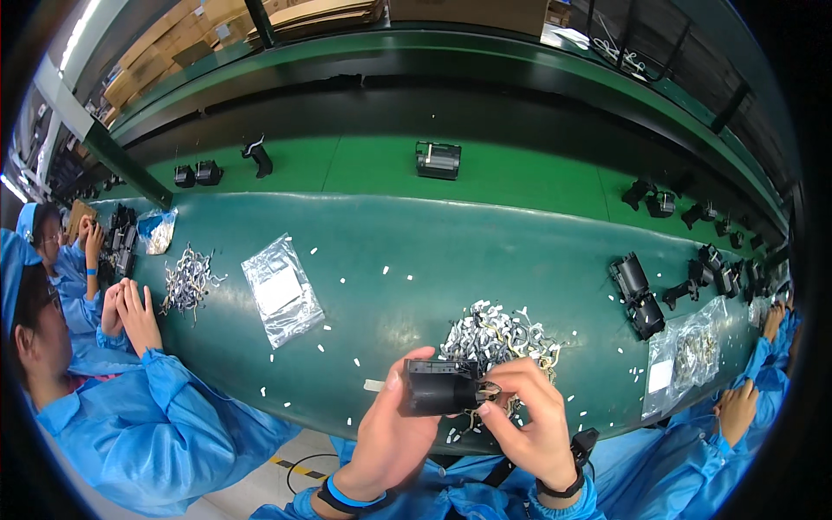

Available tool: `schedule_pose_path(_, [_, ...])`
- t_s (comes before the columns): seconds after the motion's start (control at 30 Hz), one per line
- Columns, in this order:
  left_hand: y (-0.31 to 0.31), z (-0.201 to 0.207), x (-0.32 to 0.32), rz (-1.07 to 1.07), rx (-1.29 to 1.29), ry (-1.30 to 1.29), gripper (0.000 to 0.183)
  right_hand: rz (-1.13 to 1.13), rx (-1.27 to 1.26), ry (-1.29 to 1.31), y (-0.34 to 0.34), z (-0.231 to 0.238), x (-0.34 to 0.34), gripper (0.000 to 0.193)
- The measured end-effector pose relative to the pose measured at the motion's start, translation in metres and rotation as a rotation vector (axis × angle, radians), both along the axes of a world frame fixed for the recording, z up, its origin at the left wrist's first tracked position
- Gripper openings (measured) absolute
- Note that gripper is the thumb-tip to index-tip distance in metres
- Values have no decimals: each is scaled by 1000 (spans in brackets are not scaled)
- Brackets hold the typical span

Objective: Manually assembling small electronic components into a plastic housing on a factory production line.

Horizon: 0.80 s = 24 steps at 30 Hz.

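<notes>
Near the table's front edge, my left hand (392, 440) is closed round a black plastic housing (438, 388), box-shaped with a rounded body. My right hand (536, 423) meets the housing's right end, thumb and fingers pinching a small wired piece (488, 393) there. How far that piece sits inside the housing is hidden by my fingers. Just beyond both hands lies a heap of short cables (496, 334) with white connectors, in black, white and yellowish tones. Part of the heap is covered by my right hand.
Small white bits lie scattered over the green table (364, 234). A clear plastic bag (282, 290) rests left of centre. More black housings (637, 295) and a bag of parts (693, 351) are at right. A co-worker (156, 433) sits at left beside another cable pile (191, 279).
</notes>
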<state>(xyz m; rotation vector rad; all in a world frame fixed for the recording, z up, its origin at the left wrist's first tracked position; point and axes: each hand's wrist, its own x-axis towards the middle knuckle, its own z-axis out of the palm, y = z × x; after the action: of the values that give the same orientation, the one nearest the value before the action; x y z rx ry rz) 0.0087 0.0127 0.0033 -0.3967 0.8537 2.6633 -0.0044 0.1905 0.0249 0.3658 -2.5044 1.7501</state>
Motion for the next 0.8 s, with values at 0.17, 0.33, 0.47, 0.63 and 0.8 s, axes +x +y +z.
schedule_pose_path(0.17, [0, 2, -1, -27, -63, 38, 50, 52, -115, -73, 0, -4, 1, 14])
schedule_pose_path(0.33, [-12, 9, 1, -92, -97, 55, 38, 131, -91, -102, 11, 3, -3, 6])
schedule_pose_path(0.47, [-4, 0, 6, -135, -470, 178, 35, 274, -60, -88, 13, 8, -2, 7])
schedule_pose_path(0.63, [8, 2, 6, 28, -626, 245, 34, 277, -191, -445, 17, 14, 5, 9])
schedule_pose_path(0.8, [8, -7, 8, 90, -679, 357, 32, 178, -166, -424, 9, 5, 11, 8])
